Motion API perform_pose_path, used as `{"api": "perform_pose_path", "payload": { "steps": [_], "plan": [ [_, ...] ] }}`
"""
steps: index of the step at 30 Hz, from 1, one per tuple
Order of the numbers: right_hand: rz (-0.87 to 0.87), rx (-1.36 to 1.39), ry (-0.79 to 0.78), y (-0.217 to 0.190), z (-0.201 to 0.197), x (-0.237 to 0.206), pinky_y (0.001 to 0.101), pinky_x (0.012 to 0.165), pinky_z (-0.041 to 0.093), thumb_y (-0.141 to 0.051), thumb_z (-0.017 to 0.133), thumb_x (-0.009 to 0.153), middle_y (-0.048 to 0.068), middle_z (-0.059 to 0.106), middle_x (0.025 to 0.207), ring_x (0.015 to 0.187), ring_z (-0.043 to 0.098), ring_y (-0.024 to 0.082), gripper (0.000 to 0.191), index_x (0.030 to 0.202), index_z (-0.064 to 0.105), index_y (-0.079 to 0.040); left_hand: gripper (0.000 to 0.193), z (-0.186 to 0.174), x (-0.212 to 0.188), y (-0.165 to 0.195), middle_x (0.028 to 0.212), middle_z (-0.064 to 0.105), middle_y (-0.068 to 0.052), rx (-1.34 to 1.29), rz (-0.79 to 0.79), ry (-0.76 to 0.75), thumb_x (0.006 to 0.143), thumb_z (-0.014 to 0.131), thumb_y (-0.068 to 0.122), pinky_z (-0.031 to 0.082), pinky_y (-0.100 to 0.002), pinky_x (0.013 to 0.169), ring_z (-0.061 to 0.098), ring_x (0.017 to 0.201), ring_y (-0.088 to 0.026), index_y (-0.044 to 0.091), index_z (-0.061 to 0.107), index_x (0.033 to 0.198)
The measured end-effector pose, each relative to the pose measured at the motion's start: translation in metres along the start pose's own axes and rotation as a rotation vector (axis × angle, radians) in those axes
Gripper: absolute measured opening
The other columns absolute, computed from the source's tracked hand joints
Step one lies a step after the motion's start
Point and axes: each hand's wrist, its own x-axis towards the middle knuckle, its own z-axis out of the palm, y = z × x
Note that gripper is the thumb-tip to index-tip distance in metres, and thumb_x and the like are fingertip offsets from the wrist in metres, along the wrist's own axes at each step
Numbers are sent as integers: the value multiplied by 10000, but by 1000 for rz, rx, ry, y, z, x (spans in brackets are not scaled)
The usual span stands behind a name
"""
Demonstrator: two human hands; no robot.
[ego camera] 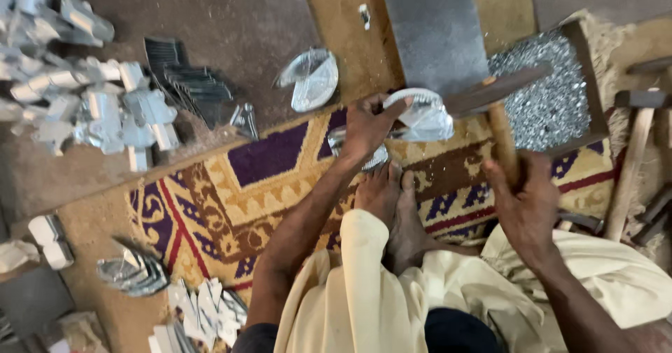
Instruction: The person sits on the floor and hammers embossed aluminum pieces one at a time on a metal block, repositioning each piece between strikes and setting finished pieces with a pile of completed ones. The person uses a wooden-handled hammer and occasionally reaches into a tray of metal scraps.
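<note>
On patterned carpet [280,157], a metal piece [420,115] is pinned by the left hand [367,129] while a hammer [500,115] is gripped by the right hand [525,202]; fingers could be struck by a misaimed blow.

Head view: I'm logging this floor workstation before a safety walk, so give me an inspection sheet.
Surface: patterned rug on bare floor.
Job's things: shiny metal piece held on a dark steel block; hammer raised.
Clutter: folded metal parts, tray of small fasteners, spare hammer.
Grippers: left hand steadies the piece; right hand grips the hammer handle.
Cables: nothing seen.
Surroundings: person's bare feet close by.
</note>
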Motion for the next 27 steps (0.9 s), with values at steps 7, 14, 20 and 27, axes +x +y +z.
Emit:
{"api": "perform_pose_path", "payload": {
  "steps": [7, 14, 20, 27],
  "plan": [
    [288, 329, -194, 22, -23, -11, 332, 436, 379, -383, 479, 1092, 68, 524, 659, 544, 455, 146, 380, 922, 600, -65, 323, -5, 2, 3, 838, 754, -112, -1, -27, -26, 888, 796, 223, 622, -273, 600, 715, 669, -131, -77, 743, 993],
    [-25, -82, -463, 56, -1, 0, 304, 491, 439, -399, 456, 1100, 57, 600, 695, 614, 558, 123, 419, 1076, 548, 9, 320, -1, 4, -2, 837, 716, -94, -43, -18, -16, 885, 807, 202, 590, -290, 558, 676, 660, -127, -93, 729, 982],
    [372, 145, -396, 50, 27, -3, 335, 416, 377, -467, 393, 1097, 43, 466, 649, 517, 462, 142, 443, 999, 526, -56, 306, -4, -1, 1, 854, 749, -99, 16, 18, 0, 905, 798, 196, 609, -260, 612, 710, 674, -118, -92, 734, 987],
    [601, 540, -428, 43, 53, 31, 324, 403, 330, -505, 396, 1101, 25, 418, 575, 430, 387, 152, 510, 866, 493, -64, 246, -58, -10, 16, 818, 680, -32, 20, 227, 58, 976, 738, 192, 609, -270, 631, 662, 714, -91, -51, 711, 999]
  ]
}}
